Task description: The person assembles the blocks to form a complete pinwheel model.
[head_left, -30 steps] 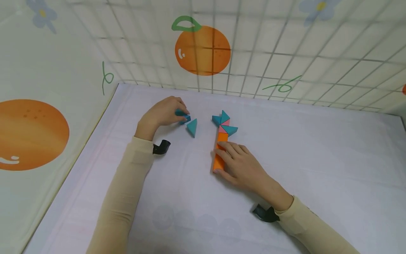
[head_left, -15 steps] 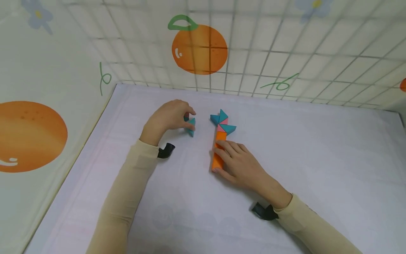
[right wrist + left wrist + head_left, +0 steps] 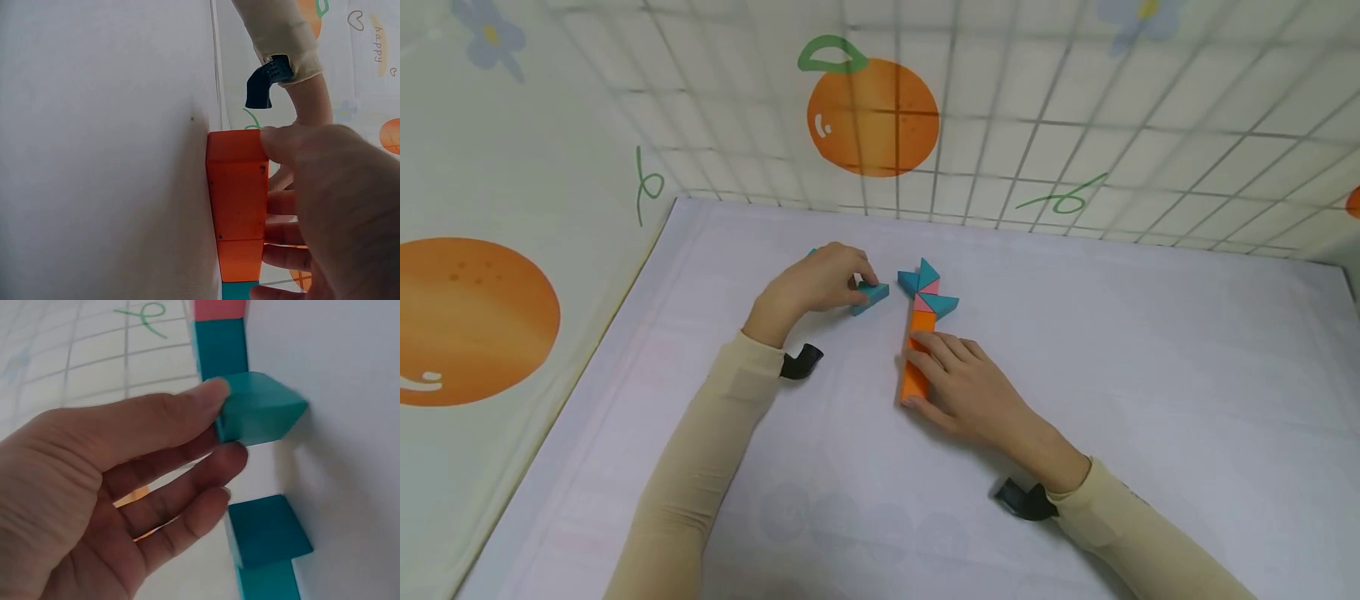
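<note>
We list one left hand (image 3: 816, 279), wrist bent over the white surface (image 3: 1112, 358), its thumb set against curled fingers in a pinch on one smooth teal triangular block (image 3: 872, 300), which lies left of, and apart from, a cluster of smooth teal and pink triangular blocks (image 3: 931, 288). We list one right hand (image 3: 970, 385), palm down and slanting in from the right, gripping nothing, its loosely bent fingers resting across a row of smooth orange rectangular blocks (image 3: 915, 381) below that cluster, thumb at the near end.
</note>
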Demonstrator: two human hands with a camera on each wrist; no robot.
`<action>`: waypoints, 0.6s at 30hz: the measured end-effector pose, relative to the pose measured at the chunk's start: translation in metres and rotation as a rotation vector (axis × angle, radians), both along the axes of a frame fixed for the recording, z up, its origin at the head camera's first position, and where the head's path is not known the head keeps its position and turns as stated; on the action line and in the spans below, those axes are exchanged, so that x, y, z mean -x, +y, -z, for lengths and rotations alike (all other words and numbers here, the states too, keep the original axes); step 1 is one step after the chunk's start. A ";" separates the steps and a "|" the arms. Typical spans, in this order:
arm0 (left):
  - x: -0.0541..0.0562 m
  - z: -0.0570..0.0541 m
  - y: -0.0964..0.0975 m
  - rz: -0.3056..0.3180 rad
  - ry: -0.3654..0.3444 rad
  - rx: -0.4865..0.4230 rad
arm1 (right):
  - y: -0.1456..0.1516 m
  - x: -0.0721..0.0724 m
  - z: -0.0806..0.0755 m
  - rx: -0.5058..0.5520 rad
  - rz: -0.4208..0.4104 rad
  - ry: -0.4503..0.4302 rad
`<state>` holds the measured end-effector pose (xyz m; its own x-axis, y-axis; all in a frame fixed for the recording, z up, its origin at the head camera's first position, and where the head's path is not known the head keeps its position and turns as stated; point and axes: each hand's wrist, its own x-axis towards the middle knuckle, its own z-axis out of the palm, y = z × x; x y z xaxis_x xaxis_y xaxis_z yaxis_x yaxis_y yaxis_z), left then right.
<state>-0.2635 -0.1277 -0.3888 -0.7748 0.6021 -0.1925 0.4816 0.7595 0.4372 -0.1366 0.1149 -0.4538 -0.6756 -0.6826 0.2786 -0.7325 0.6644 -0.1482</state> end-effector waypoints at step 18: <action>0.002 0.003 0.000 -0.033 0.051 0.041 | 0.000 0.000 -0.001 0.013 -0.003 -0.005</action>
<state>-0.2656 -0.1281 -0.3918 -0.8038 0.5682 -0.1760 0.4766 0.7923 0.3810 -0.1364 0.1154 -0.4533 -0.6752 -0.6809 0.2838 -0.7335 0.6606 -0.1601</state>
